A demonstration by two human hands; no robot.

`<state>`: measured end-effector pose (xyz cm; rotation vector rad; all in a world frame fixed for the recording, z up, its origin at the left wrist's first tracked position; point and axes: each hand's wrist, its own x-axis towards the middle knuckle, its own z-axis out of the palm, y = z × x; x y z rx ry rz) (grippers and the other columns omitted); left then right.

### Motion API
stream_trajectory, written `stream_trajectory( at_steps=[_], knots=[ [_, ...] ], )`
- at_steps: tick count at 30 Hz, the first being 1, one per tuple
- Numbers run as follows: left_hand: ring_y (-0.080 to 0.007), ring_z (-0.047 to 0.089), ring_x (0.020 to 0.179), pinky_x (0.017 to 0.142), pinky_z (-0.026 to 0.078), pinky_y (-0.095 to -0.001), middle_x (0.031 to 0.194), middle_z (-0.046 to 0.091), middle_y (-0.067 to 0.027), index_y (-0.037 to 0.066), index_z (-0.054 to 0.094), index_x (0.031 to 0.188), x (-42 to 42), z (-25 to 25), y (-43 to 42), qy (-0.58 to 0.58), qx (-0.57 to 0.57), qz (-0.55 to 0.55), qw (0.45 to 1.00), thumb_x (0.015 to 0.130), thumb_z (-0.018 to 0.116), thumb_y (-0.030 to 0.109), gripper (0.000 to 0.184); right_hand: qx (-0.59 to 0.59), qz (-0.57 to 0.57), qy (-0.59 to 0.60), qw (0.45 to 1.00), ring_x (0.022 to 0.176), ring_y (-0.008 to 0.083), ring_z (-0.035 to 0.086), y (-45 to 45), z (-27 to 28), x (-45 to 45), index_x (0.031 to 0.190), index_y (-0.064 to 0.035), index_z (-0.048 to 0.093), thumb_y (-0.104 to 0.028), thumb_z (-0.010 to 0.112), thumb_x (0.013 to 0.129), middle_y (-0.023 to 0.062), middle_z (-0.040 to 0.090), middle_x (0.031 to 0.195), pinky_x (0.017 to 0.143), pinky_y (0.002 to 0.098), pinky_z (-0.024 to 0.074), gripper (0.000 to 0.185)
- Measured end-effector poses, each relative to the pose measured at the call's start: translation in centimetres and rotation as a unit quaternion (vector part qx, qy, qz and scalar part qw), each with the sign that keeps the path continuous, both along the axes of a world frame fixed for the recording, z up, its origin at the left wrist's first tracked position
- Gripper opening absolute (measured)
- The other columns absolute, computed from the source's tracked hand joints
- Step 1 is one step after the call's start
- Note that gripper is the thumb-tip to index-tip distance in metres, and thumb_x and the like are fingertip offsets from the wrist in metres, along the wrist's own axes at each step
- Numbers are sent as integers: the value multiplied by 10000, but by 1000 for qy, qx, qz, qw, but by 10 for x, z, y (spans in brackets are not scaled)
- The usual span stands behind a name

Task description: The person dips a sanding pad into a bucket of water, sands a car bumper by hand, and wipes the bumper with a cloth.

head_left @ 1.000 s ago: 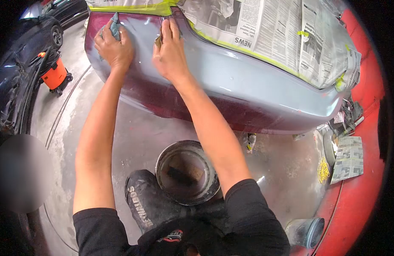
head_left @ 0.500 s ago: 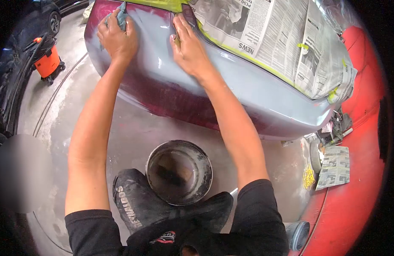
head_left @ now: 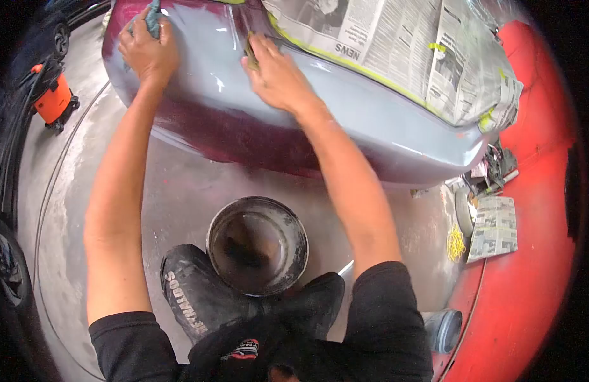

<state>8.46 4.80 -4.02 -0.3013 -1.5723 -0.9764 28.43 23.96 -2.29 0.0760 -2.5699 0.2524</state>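
Note:
A car's rear bumper, patched pale grey over maroon, curves across the top of the view. My left hand is closed round a blue-grey cloth at the bumper's left corner. Further right, my right hand lies on the grey surface, its fingers pressed over a thin yellowish-brown pad like sandpaper, mostly hidden under the palm. Between my knees stands a dark, scuffed bucket with murky liquid in it.
Newspaper edged with yellow-green tape masks the car above the bumper. An orange shop vacuum stands at left, near a hose on the floor. At right are a red car panel, yellow cord and a bluish container.
My right hand has slid a little toward me along the bumper with the pad. My left hand stays at the corner with the cloth. The whole view has shifted slightly.

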Motion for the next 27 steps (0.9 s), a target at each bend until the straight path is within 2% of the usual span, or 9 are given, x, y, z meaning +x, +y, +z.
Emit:
stream_trajectory(
  at_steps=[5, 9, 12, 13, 14, 16, 20, 23, 27],
  knots=[
    [-375, 549, 1199, 1028, 418, -492, 1200, 654, -204, 160, 668, 1267, 14, 7, 4, -17, -16, -13, 1000, 907, 669, 408, 437, 94, -56, -119, 987, 1474, 323, 364, 111, 20, 127, 1505, -152, 455, -436, 427, 1056, 92, 384, 1606, 1217, 507, 273, 532],
    [-376, 550, 1200, 1038, 421, -481, 1185, 670, -198, 150, 679, 1256, 7, 5, 9, -5, -4, -2, 1000, 898, 681, 405, 439, 44, -255, -2, 966, 1361, 368, 504, 211, 1, 229, 1374, -77, 591, -411, 432, 1048, 176, 529, 1476, 1113, 474, 424, 493],
    [-366, 563, 1171, 1012, 430, -492, 1158, 667, -197, 173, 698, 1237, 2, 4, 6, -9, -5, -4, 1000, 868, 698, 389, 428, 186, -330, -93, 921, 1170, 404, 619, 184, -5, 178, 1178, -27, 703, -317, 480, 999, 235, 649, 1261, 969, 512, 504, 407],
    [-360, 565, 1161, 1001, 432, -495, 1146, 661, -197, 187, 705, 1231, -3, 5, 3, -9, -3, -11, 1000, 856, 705, 388, 426, 216, -314, -65, 922, 989, 396, 659, 131, 1, 144, 949, -10, 751, -230, 535, 907, 234, 697, 1031, 852, 526, 527, 311],
    [-369, 591, 1130, 976, 452, -496, 1131, 675, -203, 181, 712, 1221, -6, 7, -2, -14, -17, -15, 1000, 849, 711, 386, 425, 145, -330, -30, 932, 912, 385, 668, 87, 2, 111, 854, -8, 755, -195, 575, 835, 236, 700, 921, 797, 510, 527, 260],
    [-385, 613, 1094, 971, 464, -489, 1121, 700, -212, 135, 716, 1204, -10, 10, -8, -26, -47, -59, 997, 844, 713, 365, 427, 133, -183, 78, 971, 839, 372, 663, 45, -17, 58, 686, -32, 713, -172, 594, 792, 226, 694, 840, 726, 514, 483, 212],
    [-392, 593, 1123, 996, 442, -489, 1154, 698, -193, 98, 698, 1234, -19, 5, -6, 7, -64, -6, 998, 883, 676, 383, 453, 62, -2, 143, 988, 1162, 351, 635, 49, -26, 73, 1129, -61, 670, -324, 555, 938, 166, 643, 1284, 1019, 594, 435, 345],
    [-389, 562, 1171, 1025, 419, -490, 1190, 684, -194, 79, 683, 1255, -11, 4, -9, -24, -66, 6, 998, 899, 655, 411, 487, -16, -100, -24, 995, 1343, 321, 528, 163, -4, 173, 1390, -209, 571, -431, 426, 1056, 41, 517, 1511, 1109, 686, 304, 426],
    [-397, 537, 1197, 1041, 406, -492, 1207, 668, -209, 77, 670, 1274, -20, 2, -7, -16, -61, -4, 998, 903, 651, 437, 518, 72, -342, 45, 936, 1210, 350, 634, 249, 3, 259, 1338, -148, 629, -384, 452, 1025, 137, 593, 1417, 1035, 494, 489, 431]
  ],
)
